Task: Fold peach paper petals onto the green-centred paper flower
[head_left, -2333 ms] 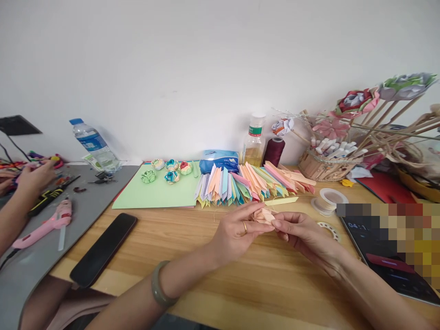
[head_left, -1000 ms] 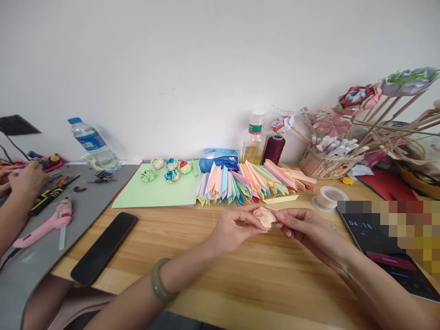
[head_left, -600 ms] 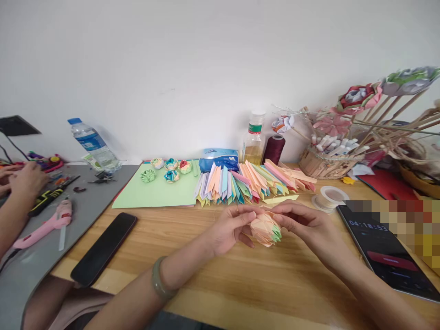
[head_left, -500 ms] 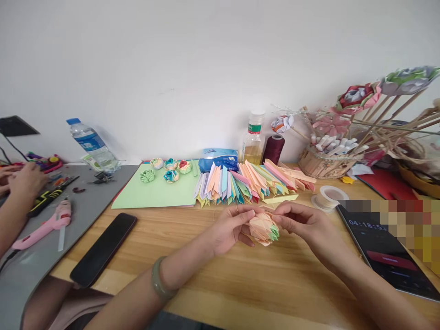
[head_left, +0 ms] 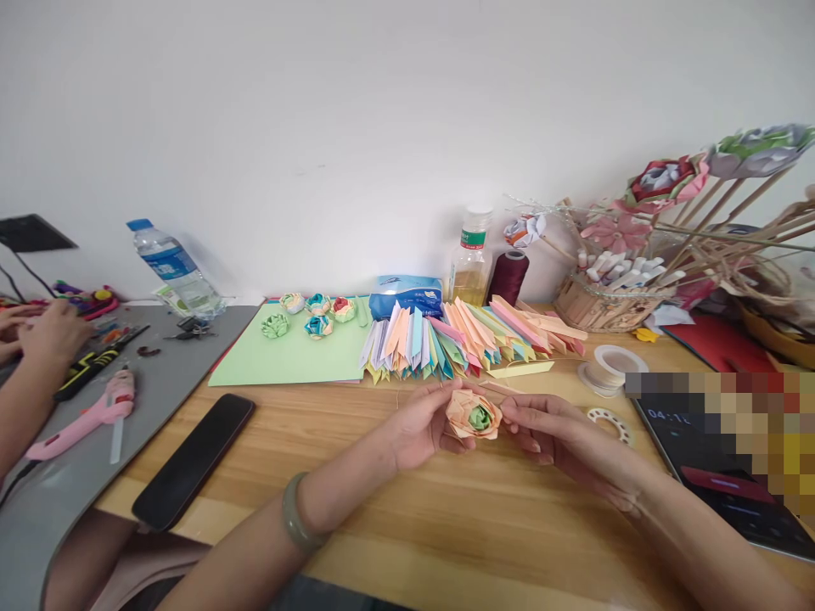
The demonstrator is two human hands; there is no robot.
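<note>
A folded paper flower [head_left: 473, 414], peach with a green centre, is held between both my hands just above the wooden table [head_left: 407, 526]. My left hand [head_left: 425, 421] pinches its left side, and my right hand [head_left: 548, 427] pinches its right side. The flower's open face points toward me. Behind it lies a fan of folded coloured paper pieces [head_left: 464, 338] and a loose yellow folded piece [head_left: 520, 369].
A black phone [head_left: 193, 459] lies to the left and a tablet [head_left: 719, 475] to the right. Small paper flowers [head_left: 311, 314] rest on green paper. Tape rolls [head_left: 609, 367], a bottle [head_left: 471, 259], a thread spool [head_left: 508, 277] and a basket [head_left: 604, 305] stand behind. Another person's hands [head_left: 44, 335] work by a pink glue gun [head_left: 82, 416].
The flower has been turned in my hands: earlier its layered peach side showed, now its green centre faces me. My hands have stayed above the same spot.
</note>
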